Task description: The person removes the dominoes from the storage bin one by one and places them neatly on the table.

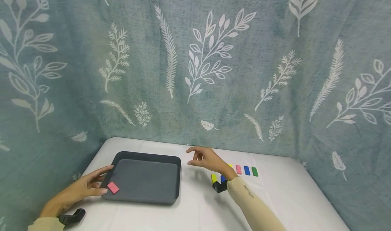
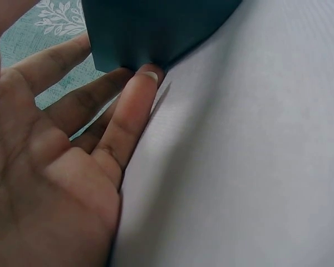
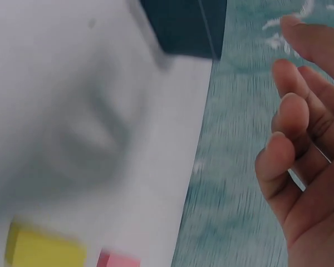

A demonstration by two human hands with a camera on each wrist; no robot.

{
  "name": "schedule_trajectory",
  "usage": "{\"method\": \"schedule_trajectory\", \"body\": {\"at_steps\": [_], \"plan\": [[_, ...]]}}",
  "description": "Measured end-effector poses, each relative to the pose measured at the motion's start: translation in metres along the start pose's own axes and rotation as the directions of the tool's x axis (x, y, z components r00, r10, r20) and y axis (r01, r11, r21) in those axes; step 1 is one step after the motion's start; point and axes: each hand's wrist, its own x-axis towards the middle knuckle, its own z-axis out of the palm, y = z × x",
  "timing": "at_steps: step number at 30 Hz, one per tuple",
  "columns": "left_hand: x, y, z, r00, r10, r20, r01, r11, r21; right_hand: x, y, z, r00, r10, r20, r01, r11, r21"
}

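A dark grey rectangular tray (image 1: 146, 176) lies on the white table. Inside it, at the left end, sits a small pink block (image 1: 113, 187). My left hand (image 1: 80, 189) is at the tray's left side, its index fingertip and thumb at the rim. Seen from the left wrist, fingertips (image 2: 147, 78) touch the lower edge of the tray's wall (image 2: 150, 33). Over the table, right of the tray, my right hand (image 1: 205, 159) is raised with loosely bent fingers and holds nothing. The right wrist view shows this hand (image 3: 312, 128) with nothing in the fingers.
Right of the right wrist lie a pink block (image 1: 238, 169), a blue block (image 1: 246, 170) and a green block (image 1: 255, 171). A yellow block (image 1: 213, 179) and another blue block (image 1: 222, 178) lie nearer, partly behind the wrist camera. Patterned curtain (image 1: 195, 115) hangs behind the table.
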Motion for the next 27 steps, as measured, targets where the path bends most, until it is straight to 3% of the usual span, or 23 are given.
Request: {"method": "schedule_trajectory", "body": {"at_steps": [8,17,20,27], "plan": [[0.001,-0.001,-0.001,1.000,0.026,-0.008,-0.025,1.000,0.018,0.037,-0.022,0.027,0.994,-0.087,0.058,0.086,0.996,0.020],[-0.001,0.001,-0.001,0.999,0.048,0.017,-0.047,0.998,-0.043,0.071,-0.044,0.059,0.976,-0.163,0.146,0.155,0.986,0.066],[-0.001,0.000,0.000,0.998,0.062,0.017,-0.062,0.998,-0.024,0.079,-0.051,0.070,0.971,-0.176,0.160,0.168,0.984,0.062],[0.002,-0.003,-0.001,0.999,0.032,-0.019,-0.031,0.999,0.033,0.097,-0.066,0.091,0.960,-0.193,0.204,0.186,0.981,0.051]]}}
